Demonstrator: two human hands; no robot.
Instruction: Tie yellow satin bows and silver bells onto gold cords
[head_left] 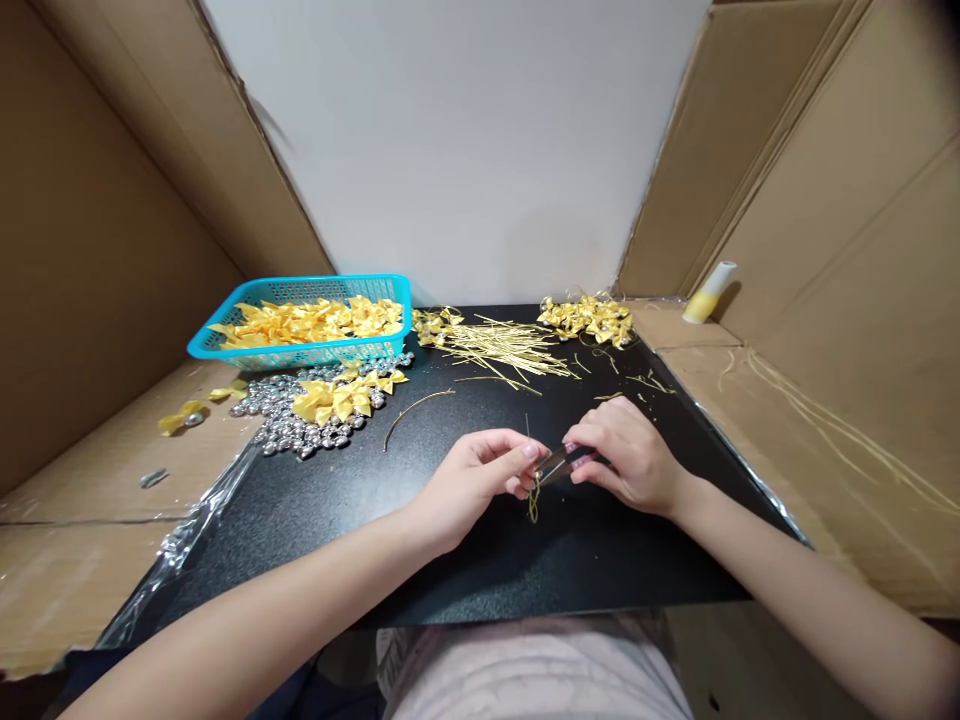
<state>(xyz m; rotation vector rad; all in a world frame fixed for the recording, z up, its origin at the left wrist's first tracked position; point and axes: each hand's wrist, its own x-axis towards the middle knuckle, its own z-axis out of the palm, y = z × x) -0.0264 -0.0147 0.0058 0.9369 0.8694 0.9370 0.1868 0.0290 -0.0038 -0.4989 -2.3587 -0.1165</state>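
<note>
Over the black table, my left hand [491,462] pinches a thin gold cord [533,505] between thumb and fingertips. A loop of the cord hangs below the fingers, and a thin straight strand sticks up above them. Whatever else sits in the pinch is too small to make out. Closed around a pair of small scissors [553,464] is my right hand [622,458]. The blades point left, apart from each other, right at the cord by my left fingertips. Many gold cord pieces [502,345] lie loose in a pile beyond my hands.
A turquoise basket [300,358] of yellow bows stands at the back left. Silver beads [289,430] with yellow bows [341,398] on top lie before it. Finished-looking bows with cords [589,318] lie back right, near a yellow thread cone [709,293]. Cardboard walls [847,260] flank the table.
</note>
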